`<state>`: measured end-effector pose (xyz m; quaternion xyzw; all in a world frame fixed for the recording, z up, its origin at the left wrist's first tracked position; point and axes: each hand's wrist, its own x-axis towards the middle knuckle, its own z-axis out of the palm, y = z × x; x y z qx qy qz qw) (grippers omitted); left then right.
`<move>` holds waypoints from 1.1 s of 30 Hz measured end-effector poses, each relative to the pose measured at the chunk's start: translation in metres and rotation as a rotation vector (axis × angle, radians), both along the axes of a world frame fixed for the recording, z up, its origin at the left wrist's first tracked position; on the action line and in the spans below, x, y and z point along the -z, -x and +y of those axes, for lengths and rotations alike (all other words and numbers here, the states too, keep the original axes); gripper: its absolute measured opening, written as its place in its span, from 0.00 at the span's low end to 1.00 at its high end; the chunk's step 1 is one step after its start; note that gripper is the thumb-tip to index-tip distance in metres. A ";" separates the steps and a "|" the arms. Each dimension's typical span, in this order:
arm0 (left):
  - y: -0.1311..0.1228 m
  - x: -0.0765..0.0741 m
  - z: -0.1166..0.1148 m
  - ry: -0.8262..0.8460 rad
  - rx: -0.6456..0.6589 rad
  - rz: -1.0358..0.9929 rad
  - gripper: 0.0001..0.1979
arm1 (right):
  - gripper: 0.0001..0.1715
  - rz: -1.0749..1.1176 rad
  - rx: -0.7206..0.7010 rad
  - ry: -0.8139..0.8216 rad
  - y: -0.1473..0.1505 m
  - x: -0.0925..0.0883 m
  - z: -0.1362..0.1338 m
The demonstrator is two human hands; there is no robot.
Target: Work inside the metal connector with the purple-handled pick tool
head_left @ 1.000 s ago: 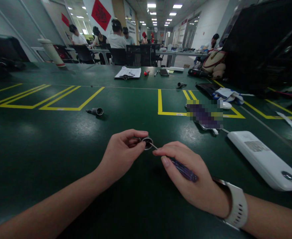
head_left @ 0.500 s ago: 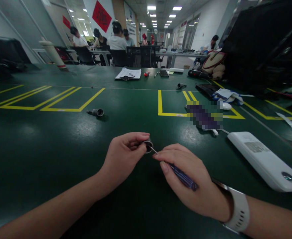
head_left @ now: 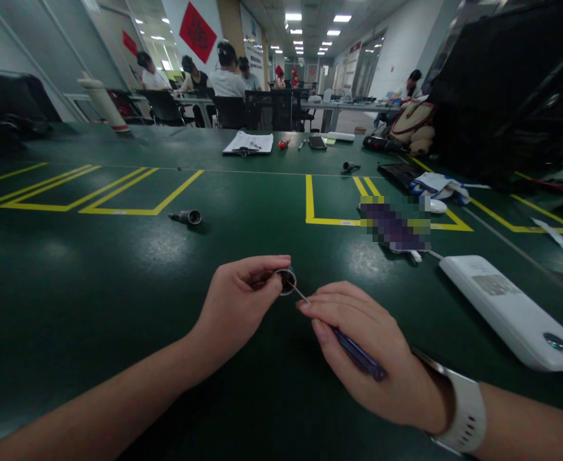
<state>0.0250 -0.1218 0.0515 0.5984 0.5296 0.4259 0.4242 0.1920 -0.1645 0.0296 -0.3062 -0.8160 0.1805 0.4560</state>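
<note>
Between the thumb and fingers of my left hand [head_left: 243, 301] is a small round metal connector [head_left: 287, 275], its open end turned toward me and to the right. My fingers cover most of its body. My right hand [head_left: 367, 346] is closed around a screwdriver [head_left: 360, 355] with a dark blue handle. The thin shaft runs up and left into the connector's opening, so its tip is hidden inside. A similar dark metal connector [head_left: 187, 218] lies on the table to the upper left, its open end facing right.
On the green table [head_left: 118, 288], a white power bank [head_left: 506, 307] lies right, cabled to a blurred phone [head_left: 391, 224]. Farther back are another connector [head_left: 350, 166], a cloth [head_left: 439, 187], a clipboard with paper [head_left: 248, 143] and a dark bag [head_left: 502, 102]. People sit at distant desks.
My right hand has drawn slightly down and right with the screwdriver, and more of its shaft shows outside the connector. My left hand holds nearly still.
</note>
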 end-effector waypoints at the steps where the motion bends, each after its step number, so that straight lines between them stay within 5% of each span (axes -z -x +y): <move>1: 0.000 0.000 0.000 0.006 0.003 -0.003 0.11 | 0.19 -0.001 -0.003 -0.002 0.000 0.000 0.000; 15: 0.002 -0.002 -0.002 0.078 0.040 -0.058 0.13 | 0.15 0.136 0.062 0.131 0.000 -0.002 0.001; 33: 0.000 -0.001 -0.002 0.086 0.037 -0.065 0.11 | 0.19 -0.144 -0.005 -0.110 0.001 -0.001 -0.002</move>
